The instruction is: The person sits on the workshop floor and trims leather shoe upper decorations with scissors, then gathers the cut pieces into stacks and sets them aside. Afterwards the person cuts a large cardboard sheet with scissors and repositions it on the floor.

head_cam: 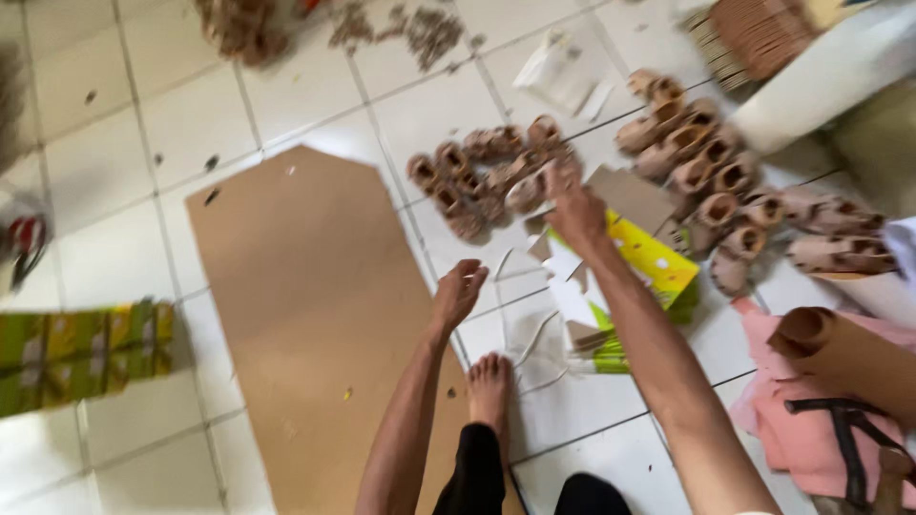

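A white tiled floor (114, 124) fills the view, seen from above. On it lies a long brown cardboard sheet (315, 315) with one pointed end, running from the bottom middle up toward the centre. To the right, a pink cloth (792, 429) lies under a roll of brown paper (840, 358) and a dark hammer (849, 439). At the left edge sits a blurred stack of green and yellow packets (81, 353). A yellow and green box (649, 277) with white paper scraps lies beneath the right forearm.

Small brown cardboard shoes are gathered in two groups: one heap of shoes (477, 176) in the upper middle, and a longer row of shoes (725, 191) curving along the right.

The right hand (572, 205) reaches out to the near edge of the heap; its fingers appear closed around one small shoe (527, 194), though motion blur keeps the grip unclear. The left hand (460, 291) hovers just past the right edge of the cardboard sheet, holding nothing, fingers loosely curled and slightly apart. A bare foot (489, 386) rests on the floor just below it.
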The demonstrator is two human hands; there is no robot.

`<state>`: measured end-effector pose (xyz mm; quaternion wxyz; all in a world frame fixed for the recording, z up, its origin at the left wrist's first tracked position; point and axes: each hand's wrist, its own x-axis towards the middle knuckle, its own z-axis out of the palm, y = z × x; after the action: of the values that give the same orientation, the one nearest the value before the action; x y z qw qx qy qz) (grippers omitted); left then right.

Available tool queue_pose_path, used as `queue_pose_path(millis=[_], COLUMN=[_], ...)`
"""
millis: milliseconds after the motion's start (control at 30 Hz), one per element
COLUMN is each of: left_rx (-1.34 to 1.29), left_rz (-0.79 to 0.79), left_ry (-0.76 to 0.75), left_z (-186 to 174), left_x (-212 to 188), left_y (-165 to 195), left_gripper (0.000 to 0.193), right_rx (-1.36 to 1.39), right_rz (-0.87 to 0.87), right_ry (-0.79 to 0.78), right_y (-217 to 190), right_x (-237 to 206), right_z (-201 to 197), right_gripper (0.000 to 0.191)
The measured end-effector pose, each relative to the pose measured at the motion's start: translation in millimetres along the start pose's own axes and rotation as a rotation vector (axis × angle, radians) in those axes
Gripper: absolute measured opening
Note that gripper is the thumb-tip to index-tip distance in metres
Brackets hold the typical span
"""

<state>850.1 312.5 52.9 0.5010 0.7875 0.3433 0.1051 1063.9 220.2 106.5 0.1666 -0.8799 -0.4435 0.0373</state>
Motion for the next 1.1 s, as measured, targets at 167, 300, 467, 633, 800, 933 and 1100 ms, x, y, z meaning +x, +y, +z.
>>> queue_pose_path(millis=[167, 300, 467, 633, 800, 933, 1100], left_rx=[0.302, 0.393, 0.481, 0.502, 0.735, 0.840, 0.622], left_rz=[-0.040, -0.034, -0.337, -0.462, -0.713, -0.730, -0.549], left_ry=[-0.078, -0.066, -0.027, 0.130, 0.328, 0.387, 0.397], left_z=[5.8, -11.4, -53.5, -118.1, -240.7, -274.2, -185.9], left_x=[-37.9, -107.0, -251.2, -442.4, -570.7, -583.6, -557.4], left_y=[-48.0, -97.2, -161.2, -210.0, -214.8, -204.0, -220.1], left_gripper=[0.048, 0.043, 0.044, 0.046, 0.040, 0.037, 0.023], right_rx=[0.175, 0.428, 0.326, 0.396, 0.115, 0.069, -0.078], right_rz=[-0.212, 0.015, 0.122, -0.121, -0.070, -0.004, -0.087], right_ry=[0.216, -0.098, -0.359, -0.453, -0.628, -0.705, -0.685], right_y=[-0.6, -0.8, -9.4, -25.2, -15.7, -17.0, -28.1], right_x=[-70.2, -180.7, -264.8, -294.5, -321.4, -316.1, -304.0], right_z=[36.7, 65.8, 102.7, 132.3, 143.3, 147.4, 148.0], right_gripper=[0.061, 0.060, 0.065, 0.074, 0.125, 0.132, 0.131])
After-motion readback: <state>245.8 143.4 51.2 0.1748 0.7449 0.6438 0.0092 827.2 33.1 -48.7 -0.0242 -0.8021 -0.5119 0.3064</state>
